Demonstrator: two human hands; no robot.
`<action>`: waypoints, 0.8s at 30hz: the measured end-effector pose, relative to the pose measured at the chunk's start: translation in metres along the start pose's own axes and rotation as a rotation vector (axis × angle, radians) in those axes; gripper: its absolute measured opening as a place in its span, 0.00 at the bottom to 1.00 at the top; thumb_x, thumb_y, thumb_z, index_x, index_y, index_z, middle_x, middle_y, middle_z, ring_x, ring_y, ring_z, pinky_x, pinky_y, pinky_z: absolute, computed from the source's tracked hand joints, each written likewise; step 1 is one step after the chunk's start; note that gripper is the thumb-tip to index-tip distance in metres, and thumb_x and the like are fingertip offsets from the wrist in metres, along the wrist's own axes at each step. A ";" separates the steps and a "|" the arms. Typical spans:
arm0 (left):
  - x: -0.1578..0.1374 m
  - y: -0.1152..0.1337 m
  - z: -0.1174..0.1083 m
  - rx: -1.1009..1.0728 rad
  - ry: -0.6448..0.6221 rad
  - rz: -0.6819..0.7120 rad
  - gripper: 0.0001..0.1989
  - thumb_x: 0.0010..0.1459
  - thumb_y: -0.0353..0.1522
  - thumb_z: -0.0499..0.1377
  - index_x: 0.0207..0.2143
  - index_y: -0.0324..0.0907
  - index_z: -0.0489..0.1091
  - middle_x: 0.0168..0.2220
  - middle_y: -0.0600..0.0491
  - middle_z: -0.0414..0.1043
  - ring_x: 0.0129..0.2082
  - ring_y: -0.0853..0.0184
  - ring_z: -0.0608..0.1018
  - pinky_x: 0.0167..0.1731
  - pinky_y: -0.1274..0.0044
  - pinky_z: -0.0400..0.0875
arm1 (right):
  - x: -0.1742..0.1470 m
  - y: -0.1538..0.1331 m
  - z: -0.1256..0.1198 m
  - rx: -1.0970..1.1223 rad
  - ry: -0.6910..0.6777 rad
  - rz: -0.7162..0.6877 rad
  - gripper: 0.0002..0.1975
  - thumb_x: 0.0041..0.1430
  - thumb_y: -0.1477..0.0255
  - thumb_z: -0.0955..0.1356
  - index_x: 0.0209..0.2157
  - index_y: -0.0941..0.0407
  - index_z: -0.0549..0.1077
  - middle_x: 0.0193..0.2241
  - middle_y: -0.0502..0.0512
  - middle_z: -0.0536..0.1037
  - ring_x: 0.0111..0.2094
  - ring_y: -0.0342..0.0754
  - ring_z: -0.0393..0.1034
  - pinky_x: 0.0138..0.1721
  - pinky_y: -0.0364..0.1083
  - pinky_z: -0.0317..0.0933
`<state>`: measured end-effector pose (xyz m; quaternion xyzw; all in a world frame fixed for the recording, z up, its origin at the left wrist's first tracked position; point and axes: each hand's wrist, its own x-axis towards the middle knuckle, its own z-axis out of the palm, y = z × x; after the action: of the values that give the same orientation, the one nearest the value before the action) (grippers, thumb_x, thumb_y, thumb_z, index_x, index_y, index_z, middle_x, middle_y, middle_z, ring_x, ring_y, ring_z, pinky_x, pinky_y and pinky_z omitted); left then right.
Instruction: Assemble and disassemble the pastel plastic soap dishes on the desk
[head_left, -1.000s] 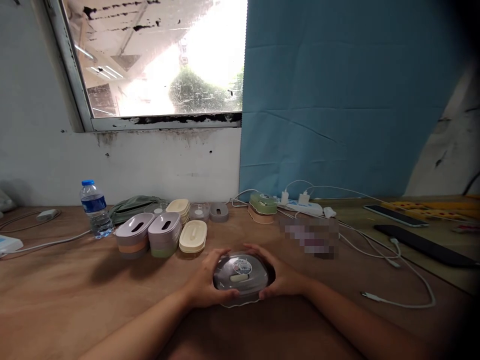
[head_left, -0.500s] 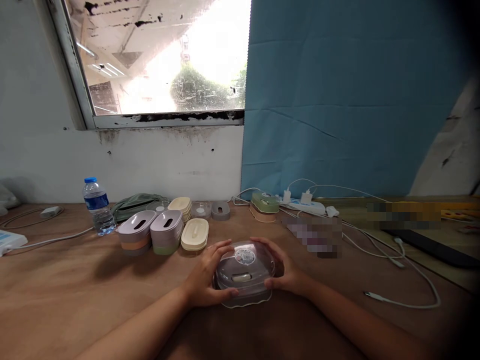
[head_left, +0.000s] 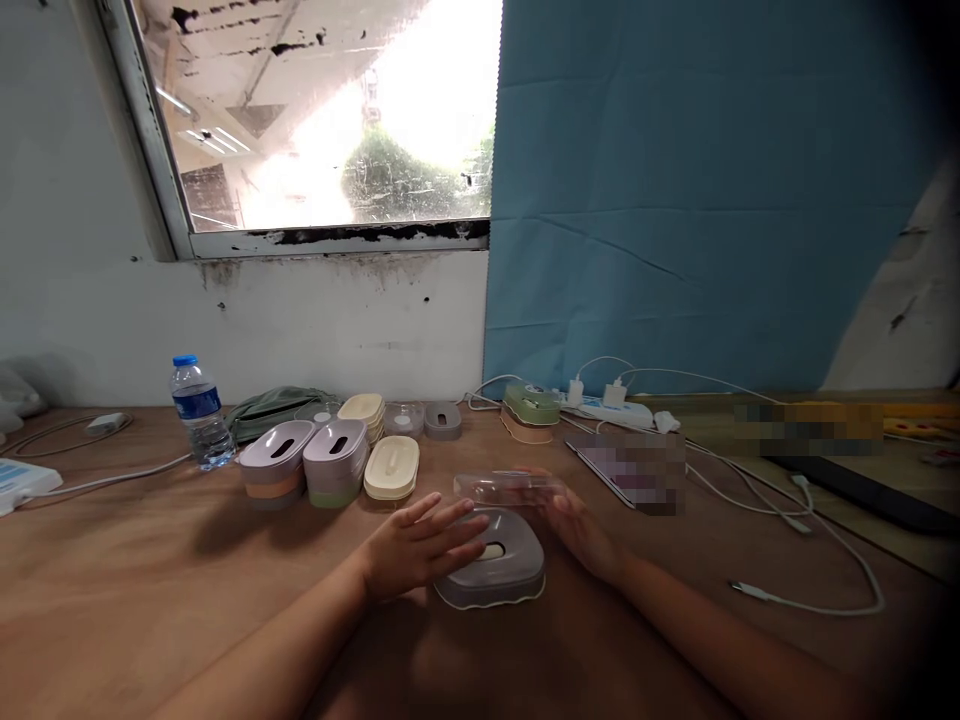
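A grey box [head_left: 517, 560] with rounded corners sits on the table before me. It has a slot in its top and a cream wavy rim below. My left hand [head_left: 424, 548] is open, fingers stretched out over the left part of the box; whether they touch it I cannot tell. Just beyond the box, a clear plastic cover [head_left: 506, 488] is tilted up on edge. My right hand [head_left: 581, 530] grips the cover at its right end, with some fingers hidden behind it.
Two stacked lilac boxes [head_left: 335, 450] and cream lids [head_left: 392, 468] stand at left. A water bottle [head_left: 199, 410] is farther left. Behind are a green box [head_left: 531, 405] and a power strip [head_left: 622, 412]. A phone-like slab [head_left: 615, 470], partly blurred, and white cables [head_left: 817, 610] lie at right.
The clear cover has come off the grey box and moved away behind it, tilting up in my right hand. My left hand has let go of the cover and straightened its fingers.
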<state>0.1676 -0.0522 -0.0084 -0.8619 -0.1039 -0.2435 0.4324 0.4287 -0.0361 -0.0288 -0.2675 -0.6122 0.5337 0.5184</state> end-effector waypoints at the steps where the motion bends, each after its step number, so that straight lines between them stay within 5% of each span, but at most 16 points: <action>1: 0.001 0.000 0.000 0.057 -0.021 -0.013 0.15 0.57 0.32 0.52 0.47 0.50 0.62 0.56 0.61 0.55 0.57 0.69 0.55 0.55 0.71 0.49 | 0.000 0.000 0.001 0.003 0.005 0.011 0.22 0.50 0.58 0.62 0.45 0.52 0.64 0.40 0.56 0.71 0.46 0.53 0.62 0.50 0.55 0.50; 9: 0.003 0.002 -0.003 0.211 0.109 -0.063 0.10 0.54 0.29 0.54 0.39 0.52 0.67 0.51 0.63 0.62 0.52 0.69 0.61 0.50 0.71 0.52 | -0.001 -0.010 0.008 0.017 -0.119 0.145 0.21 0.53 0.56 0.57 0.41 0.55 0.67 0.39 0.57 0.72 0.44 0.54 0.63 0.49 0.55 0.50; 15: 0.006 -0.007 -0.005 0.214 0.055 -0.088 0.08 0.54 0.28 0.55 0.36 0.49 0.68 0.44 0.62 0.68 0.43 0.71 0.68 0.41 0.76 0.58 | 0.000 -0.010 0.007 -0.016 -0.110 0.191 0.22 0.53 0.54 0.58 0.39 0.56 0.68 0.39 0.57 0.72 0.44 0.53 0.63 0.50 0.54 0.50; 24: 0.005 -0.014 -0.002 0.143 0.037 -0.072 0.06 0.52 0.27 0.57 0.33 0.44 0.67 0.37 0.58 0.70 0.37 0.69 0.70 0.41 0.73 0.60 | -0.002 -0.008 0.007 -0.019 -0.069 0.204 0.22 0.50 0.55 0.62 0.42 0.55 0.65 0.39 0.57 0.72 0.44 0.54 0.64 0.48 0.55 0.53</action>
<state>0.1657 -0.0457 0.0054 -0.8201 -0.1440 -0.2666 0.4855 0.4247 -0.0423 -0.0215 -0.3146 -0.6043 0.5869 0.4375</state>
